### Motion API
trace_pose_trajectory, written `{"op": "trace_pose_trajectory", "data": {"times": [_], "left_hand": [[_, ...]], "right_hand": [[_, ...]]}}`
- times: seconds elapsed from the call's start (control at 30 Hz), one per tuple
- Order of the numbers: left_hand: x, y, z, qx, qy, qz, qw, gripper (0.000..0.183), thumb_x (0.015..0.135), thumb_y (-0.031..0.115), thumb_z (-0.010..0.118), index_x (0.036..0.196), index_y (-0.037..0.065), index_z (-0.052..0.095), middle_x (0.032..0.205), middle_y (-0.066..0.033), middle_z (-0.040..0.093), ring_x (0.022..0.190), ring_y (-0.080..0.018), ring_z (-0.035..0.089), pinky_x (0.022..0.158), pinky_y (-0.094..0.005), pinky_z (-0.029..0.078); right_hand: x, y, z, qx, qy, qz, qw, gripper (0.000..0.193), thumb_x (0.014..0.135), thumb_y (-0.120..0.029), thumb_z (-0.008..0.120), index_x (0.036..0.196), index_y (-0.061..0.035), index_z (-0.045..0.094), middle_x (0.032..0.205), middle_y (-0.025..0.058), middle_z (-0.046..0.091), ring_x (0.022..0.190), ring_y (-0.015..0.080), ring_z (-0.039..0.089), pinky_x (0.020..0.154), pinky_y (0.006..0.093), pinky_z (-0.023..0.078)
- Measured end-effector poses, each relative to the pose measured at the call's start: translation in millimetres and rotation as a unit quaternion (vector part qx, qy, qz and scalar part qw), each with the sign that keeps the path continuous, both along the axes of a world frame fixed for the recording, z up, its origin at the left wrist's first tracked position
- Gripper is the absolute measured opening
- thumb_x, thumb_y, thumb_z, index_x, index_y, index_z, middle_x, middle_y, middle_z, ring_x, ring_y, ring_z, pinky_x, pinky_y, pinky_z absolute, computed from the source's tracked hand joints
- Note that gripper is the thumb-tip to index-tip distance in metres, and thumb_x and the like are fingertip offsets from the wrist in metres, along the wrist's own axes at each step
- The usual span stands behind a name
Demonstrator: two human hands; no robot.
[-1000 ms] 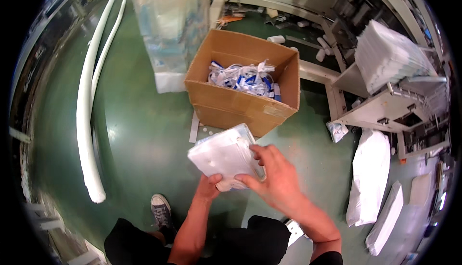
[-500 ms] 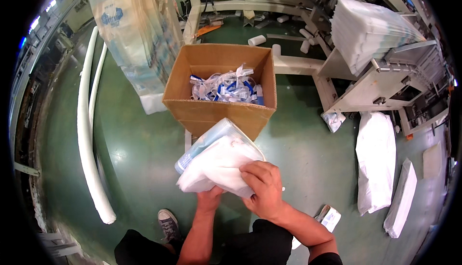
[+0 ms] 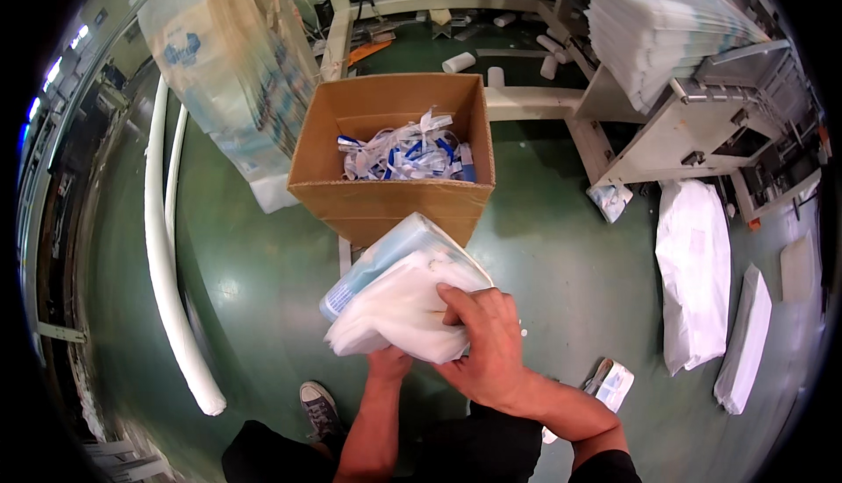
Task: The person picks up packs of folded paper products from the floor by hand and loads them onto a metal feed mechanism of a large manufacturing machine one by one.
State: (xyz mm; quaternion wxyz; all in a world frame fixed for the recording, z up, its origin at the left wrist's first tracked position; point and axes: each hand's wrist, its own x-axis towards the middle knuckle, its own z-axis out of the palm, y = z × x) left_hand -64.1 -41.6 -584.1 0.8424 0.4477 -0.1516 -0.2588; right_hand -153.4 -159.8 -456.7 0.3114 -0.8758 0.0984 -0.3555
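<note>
The right grip (image 3: 489,343) is clamping white plastic sheets (image 3: 395,307), newly folded back and exposing blue-printed film (image 3: 373,264) beyond it; the left grip (image 3: 388,363), hiding beneath, is leaving its closure unclear.

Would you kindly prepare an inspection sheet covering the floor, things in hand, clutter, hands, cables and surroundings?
Surface: green floor, glossy.
Things in hand: stack of thin sheets, white and pale blue, upper layers folded.
Clutter: long white tube at left; white rolls behind the cardboard box, which holds white-and-blue strips.
Hands: right hand grips the stack's right side; left hand is beneath its lower edge, fingers hidden.
Cables: nothing clearly identifiable.
Surroundings: pale machine frame; white sheet pile at right.
</note>
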Motion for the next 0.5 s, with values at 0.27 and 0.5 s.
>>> {"op": "trace_pose_trajectory", "data": {"times": [0.27,0.5], "left_hand": [[6,13,-11,0.016,-0.033,-0.015,0.999,0.076,0.078,0.033,0.073,0.139,0.005,0.036,0.136,-0.012,0.046,0.122,-0.0272,0.048,0.103,-0.0431,0.042],[11,21,-14,0.02,-0.059,-0.025,0.998,0.081,0.077,0.038,0.075,0.14,0.006,0.035,0.136,-0.0123,0.047,0.123,-0.0285,0.048,0.103,-0.0441,0.042]], "right_hand": [[-2,2,10,0.036,0.031,0.003,0.999,0.083,0.055,-0.005,0.079,0.13,-0.0021,0.043,0.086,0.0047,0.052,0.08,0.023,0.051,0.074,0.0368,0.038],[-2,2,18,0.118,0.056,-0.008,0.991,0.074,0.055,-0.006,0.083,0.12,-0.0056,0.047,0.084,0.0021,0.054,0.078,0.0229,0.051,0.071,0.0349,0.04]]}}
